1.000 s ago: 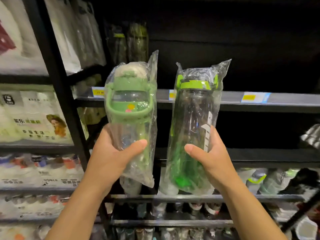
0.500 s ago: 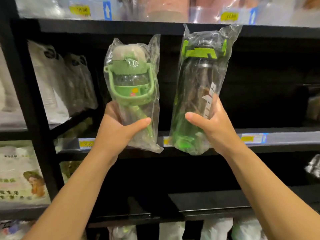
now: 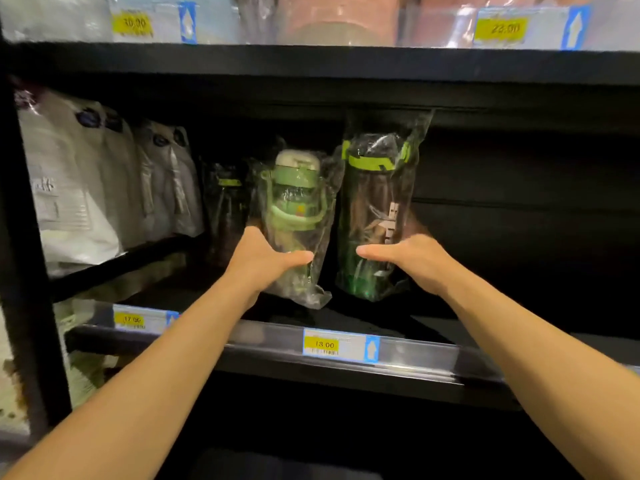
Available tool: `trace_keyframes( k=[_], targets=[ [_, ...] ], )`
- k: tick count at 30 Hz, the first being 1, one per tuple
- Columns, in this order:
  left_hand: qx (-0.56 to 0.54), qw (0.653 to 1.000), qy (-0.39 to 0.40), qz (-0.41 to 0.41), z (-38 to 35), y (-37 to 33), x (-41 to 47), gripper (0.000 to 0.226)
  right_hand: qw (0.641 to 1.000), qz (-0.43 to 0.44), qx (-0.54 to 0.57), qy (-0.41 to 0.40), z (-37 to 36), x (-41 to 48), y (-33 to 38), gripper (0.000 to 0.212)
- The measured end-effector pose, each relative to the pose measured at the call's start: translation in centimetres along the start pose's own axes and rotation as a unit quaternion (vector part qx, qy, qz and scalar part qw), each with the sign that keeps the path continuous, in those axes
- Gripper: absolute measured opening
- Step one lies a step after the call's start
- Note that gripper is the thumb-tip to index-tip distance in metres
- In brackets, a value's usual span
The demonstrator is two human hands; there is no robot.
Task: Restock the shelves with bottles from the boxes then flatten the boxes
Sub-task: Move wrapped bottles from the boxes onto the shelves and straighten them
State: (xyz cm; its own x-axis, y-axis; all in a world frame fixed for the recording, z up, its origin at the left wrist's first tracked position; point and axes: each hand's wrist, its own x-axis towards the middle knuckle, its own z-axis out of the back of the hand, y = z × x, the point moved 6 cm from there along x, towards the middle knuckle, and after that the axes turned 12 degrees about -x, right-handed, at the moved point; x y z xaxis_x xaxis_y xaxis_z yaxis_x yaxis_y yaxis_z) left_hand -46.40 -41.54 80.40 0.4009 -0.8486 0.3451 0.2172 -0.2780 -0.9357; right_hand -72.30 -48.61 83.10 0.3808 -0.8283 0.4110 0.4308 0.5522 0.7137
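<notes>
Two bottles are up in the dark bay, one in each hand. The left hand grasps the pale bottle low on its body, thumb across the front of its clear bag, the other fingers hidden behind it. The right hand grasps the dark bottle just beside it the same way, thumb in front, fingers out of sight round the back. Both stand upright, and the dark one is taller, its bag top close under the upper shelf. The bag ends hang low over the shelf, but it's so dark in there I can't tell whether either bottle rests on it. Deeper in on the left, a third bottle is barely readable, just a green band and a shadowy body. White packs lean at far left, print blurred. A yellow price tag sits on the shelf's front edge below the hands. The goods up top are cut off by the frame.
</notes>
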Motion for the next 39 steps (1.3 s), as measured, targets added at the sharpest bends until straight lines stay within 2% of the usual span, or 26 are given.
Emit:
trace_keyframes(
  k=[2,3,4,6,8,10,13,14,16,20,28,33,39],
  targets=[
    [0.006,1.000,-0.016,0.011,-1.4,0.3,1.8,0.050,0.999,0.019,0.035,-0.011,0.4,2.5,-1.1,0.073],
    [-0.004,1.000,-0.020,0.017,-2.0,0.3,2.6,0.056,0.999,0.032,0.038,-0.018,0.6,3.5,-1.3,0.083],
    [-0.023,0.999,-0.016,0.026,-2.8,0.4,3.6,0.073,0.998,0.035,0.042,-0.021,0.7,4.6,-1.6,0.086],
    [-0.027,0.999,-0.005,0.037,-4.0,0.3,5.6,0.107,0.998,0.028,0.059,-0.023,0.8,6.6,-2.4,0.085],
    [-0.013,0.998,0.002,0.058,-4.9,0.3,7.5,0.120,0.997,0.022,0.071,-0.033,1.0,8.5,-3.4,0.083],
    [-0.018,0.997,0.004,0.074,-5.6,0.8,9.1,0.113,0.996,0.007,0.081,-0.036,0.8,10.1,-4.2,0.083],
    [-0.044,0.995,-0.014,0.094,-6.2,1.8,10.7,0.073,0.995,-0.023,0.094,-0.022,0.1,11.9,-5.8,0.083],
    [-0.048,0.995,-0.017,0.088,-6.5,1.9,11.1,0.070,0.995,-0.031,0.093,-0.018,-0.2,12.4,-6.4,0.082],
    [-0.051,0.995,-0.021,0.080,-7.0,2.4,12.3,0.073,0.996,-0.042,0.083,-0.016,-0.5,13.3,-7.5,0.081],
    [-0.057,0.994,-0.056,0.072,-7.8,3.9,13.4,0.100,0.996,-0.067,0.053,-0.028,-0.8,14.0,-8.9,0.088],
    [-0.005,0.996,-0.078,0.042,-9.0,5.0,15.6,0.094,0.993,-0.071,0.076,-0.049,-1.5,14.6,-10.4,0.080],
    [0.022,0.995,-0.068,0.069,-10.0,6.5,15.4,0.103,0.988,-0.115,0.094,-0.027,-2.4,15.0,-11.5,0.061],
    [0.061,0.993,-0.027,0.097,-10.1,6.5,14.9,0.111,0.986,-0.132,0.096,-0.038,-2.6,14.9,-11.7,0.067]
  ],
)
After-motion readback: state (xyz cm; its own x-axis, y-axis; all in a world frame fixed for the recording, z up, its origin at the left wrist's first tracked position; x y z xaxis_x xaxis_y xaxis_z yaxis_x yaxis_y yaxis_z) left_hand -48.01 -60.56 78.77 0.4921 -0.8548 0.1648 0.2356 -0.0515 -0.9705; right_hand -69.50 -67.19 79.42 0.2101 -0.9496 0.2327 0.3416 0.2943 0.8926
